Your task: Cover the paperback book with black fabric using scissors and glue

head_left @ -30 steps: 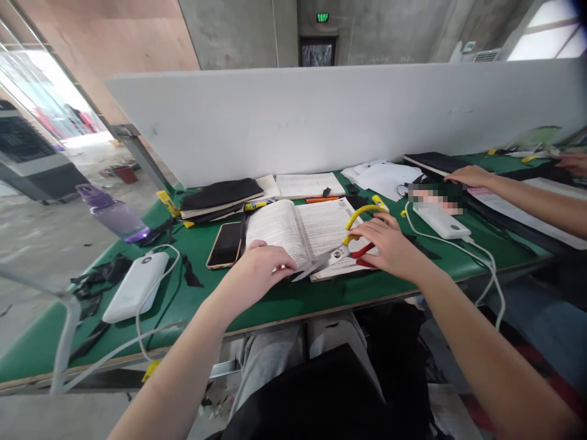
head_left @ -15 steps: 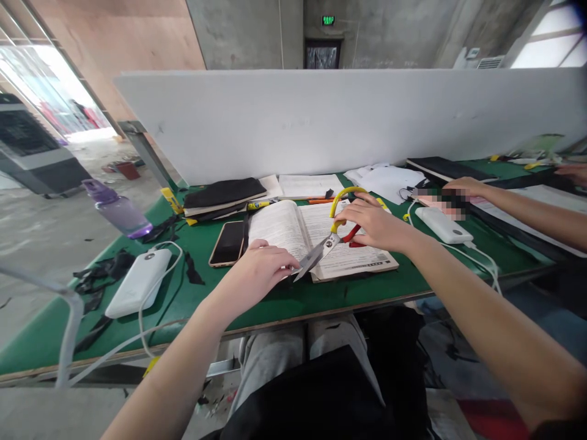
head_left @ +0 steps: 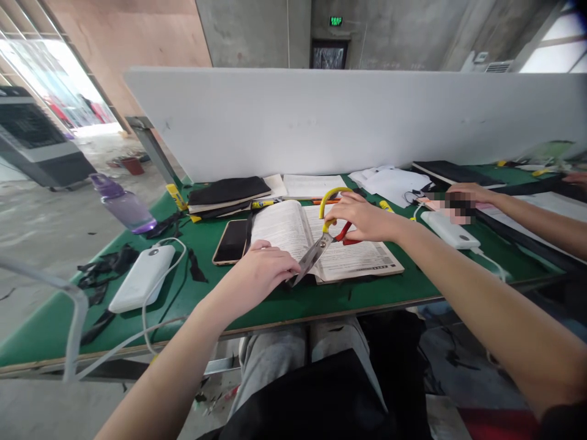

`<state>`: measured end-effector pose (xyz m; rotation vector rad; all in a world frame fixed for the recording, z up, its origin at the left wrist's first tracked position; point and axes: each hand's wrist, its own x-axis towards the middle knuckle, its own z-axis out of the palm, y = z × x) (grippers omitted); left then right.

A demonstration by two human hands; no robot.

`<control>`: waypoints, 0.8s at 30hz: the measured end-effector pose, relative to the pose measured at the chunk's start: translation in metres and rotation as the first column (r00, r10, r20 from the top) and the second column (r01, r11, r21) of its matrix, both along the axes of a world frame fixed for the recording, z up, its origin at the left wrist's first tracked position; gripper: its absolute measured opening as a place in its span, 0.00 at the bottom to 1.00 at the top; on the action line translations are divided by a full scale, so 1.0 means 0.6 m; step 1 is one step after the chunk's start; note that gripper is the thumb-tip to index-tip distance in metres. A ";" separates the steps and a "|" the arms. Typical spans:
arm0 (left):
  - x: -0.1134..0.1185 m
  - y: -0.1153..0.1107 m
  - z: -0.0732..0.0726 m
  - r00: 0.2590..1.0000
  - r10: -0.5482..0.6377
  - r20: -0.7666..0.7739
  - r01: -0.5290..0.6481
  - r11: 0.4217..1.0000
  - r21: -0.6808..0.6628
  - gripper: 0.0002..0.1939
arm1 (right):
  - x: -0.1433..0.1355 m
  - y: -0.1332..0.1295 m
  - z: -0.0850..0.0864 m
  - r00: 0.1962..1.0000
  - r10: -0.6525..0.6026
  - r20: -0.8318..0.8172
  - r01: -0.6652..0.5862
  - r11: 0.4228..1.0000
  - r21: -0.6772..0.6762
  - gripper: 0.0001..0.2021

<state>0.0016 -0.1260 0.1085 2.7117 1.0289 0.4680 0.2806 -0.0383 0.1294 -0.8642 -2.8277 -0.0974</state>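
Observation:
My right hand (head_left: 362, 217) grips a pair of scissors (head_left: 326, 239) with one yellow and one red handle. Their blades point down and left, over the inner lower part of an open book (head_left: 362, 267). My left hand (head_left: 263, 272) is by the lower edge of the book's left page, its fingers drawn together beside the blade tips. Something dark shows under those fingertips, too hidden to name. A phone (head_left: 230, 242) lies just left of the book.
On the green table (head_left: 257, 310) are a white power bank (head_left: 143, 278) with a cable, a purple bottle (head_left: 123, 205), black cloth scraps (head_left: 110, 267) and a black pouch (head_left: 229, 192). At the right, another person's hand (head_left: 472, 194) is near a second power bank (head_left: 449, 229). A white board (head_left: 293, 122) stands behind.
The scissors have shifted slightly left relative to the book, towards my left fingertips, and their blades look closer together. My left hand stays nearly in place. The whole view has shifted a little.

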 end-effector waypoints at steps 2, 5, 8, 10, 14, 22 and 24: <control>0.000 0.001 0.000 1.000 -0.003 -0.001 0.003 1.000 -0.005 0.11 | -0.007 0.006 0.004 1.000 0.018 0.008 -0.018 1.000 -0.005 0.17; 0.001 0.004 -0.002 1.000 -0.012 -0.011 0.012 1.000 -0.004 0.11 | -0.019 0.013 0.008 0.999 0.038 0.018 -0.037 0.999 -0.019 0.17; -0.001 0.006 -0.002 0.999 -0.015 -0.028 0.014 1.000 -0.014 0.11 | -0.029 0.017 0.007 0.998 0.046 0.031 -0.045 0.999 -0.027 0.18; -0.003 0.006 -0.002 0.999 -0.018 -0.032 0.017 1.000 -0.022 0.11 | -0.033 0.019 0.003 0.998 0.053 0.033 -0.051 0.998 -0.042 0.19; -0.005 0.004 0.001 0.999 -0.020 -0.026 0.019 1.000 -0.011 0.12 | -0.038 0.021 -0.005 0.997 0.067 0.023 -0.066 0.996 -0.067 0.19; -0.009 0.003 0.000 0.999 -0.014 -0.035 0.013 1.000 -0.013 0.11 | -0.040 0.022 -0.007 0.996 0.090 0.026 -0.090 0.996 -0.006 0.19; -0.011 0.004 -0.002 0.999 -0.014 -0.037 0.014 1.000 -0.006 0.11 | -0.041 0.019 -0.007 0.996 0.084 0.029 -0.084 0.996 0.005 0.19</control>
